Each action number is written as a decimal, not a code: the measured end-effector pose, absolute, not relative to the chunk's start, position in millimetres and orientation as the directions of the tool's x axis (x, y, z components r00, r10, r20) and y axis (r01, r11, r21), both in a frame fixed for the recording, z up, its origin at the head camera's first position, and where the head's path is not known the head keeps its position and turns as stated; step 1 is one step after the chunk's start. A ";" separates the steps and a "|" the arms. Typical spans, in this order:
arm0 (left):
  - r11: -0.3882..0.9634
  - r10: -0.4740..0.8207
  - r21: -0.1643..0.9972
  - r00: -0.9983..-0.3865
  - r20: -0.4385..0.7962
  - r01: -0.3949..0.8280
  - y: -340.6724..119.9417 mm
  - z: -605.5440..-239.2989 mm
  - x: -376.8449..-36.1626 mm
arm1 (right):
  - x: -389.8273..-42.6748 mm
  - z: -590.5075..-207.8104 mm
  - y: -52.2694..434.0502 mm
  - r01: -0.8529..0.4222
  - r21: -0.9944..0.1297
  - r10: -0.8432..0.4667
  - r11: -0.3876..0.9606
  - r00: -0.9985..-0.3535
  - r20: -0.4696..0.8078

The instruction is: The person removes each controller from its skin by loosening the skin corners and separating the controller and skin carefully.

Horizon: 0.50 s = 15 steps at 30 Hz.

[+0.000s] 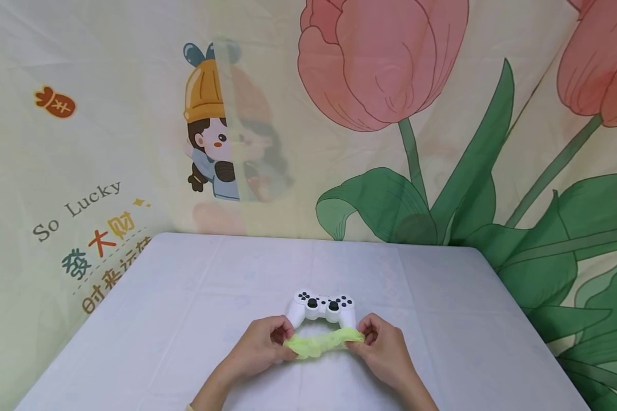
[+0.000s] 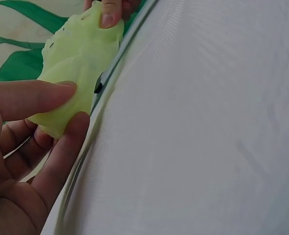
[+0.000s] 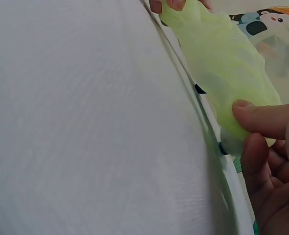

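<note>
A soft, translucent yellow-green slime (image 1: 319, 343) stretches sideways between both hands, just in front of a white game controller (image 1: 323, 306). My left hand (image 1: 262, 345) pinches its left end between thumb and fingers, as the left wrist view shows from close by, where the slime (image 2: 78, 58) looks thin and lumpy. At the other end, my right hand (image 1: 383, 348) pinches the slime (image 3: 227, 54) between thumb and forefinger. The controller lies on the table with its black sticks and buttons upward; the slime and hands are close to its grips, and whether they touch it I cannot tell.
A white cloth covers the table (image 1: 226, 285). Behind it hangs a cream backdrop (image 1: 149, 125) printed with pink tulips, green leaves, a cartoon figure and lettering. The backdrop meets the table's far edge.
</note>
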State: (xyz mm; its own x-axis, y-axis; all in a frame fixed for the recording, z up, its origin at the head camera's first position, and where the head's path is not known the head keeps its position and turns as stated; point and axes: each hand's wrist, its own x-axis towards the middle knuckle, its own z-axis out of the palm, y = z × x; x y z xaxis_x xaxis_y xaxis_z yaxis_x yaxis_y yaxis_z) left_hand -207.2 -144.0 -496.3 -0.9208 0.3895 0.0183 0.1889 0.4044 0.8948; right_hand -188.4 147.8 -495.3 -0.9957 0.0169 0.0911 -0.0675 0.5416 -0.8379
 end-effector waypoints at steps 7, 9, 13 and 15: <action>0.380 0.414 0.902 -0.910 0.034 0.207 -143.8 -496.4 -207.0 | -186.1 -488.8 146.9 -0.053 -0.885 -0.047 0.463 -0.998 0.036; 0.361 0.421 0.907 -0.906 0.048 0.216 -143.3 -495.4 -206.6 | -185.2 -486.9 148.2 -0.059 -0.904 -0.073 0.423 -0.997 0.031; 0.323 0.428 0.921 -0.902 0.064 0.219 -142.5 -494.0 -205.7 | -183.5 -484.9 151.6 -0.077 -0.932 -0.121 0.354 -0.992 0.036; 0.308 0.430 0.926 -0.900 0.070 0.220 -142.0 -493.7 -205.6 | -183.3 -484.9 152.9 -0.078 -0.939 -0.138 0.334 -0.990 0.033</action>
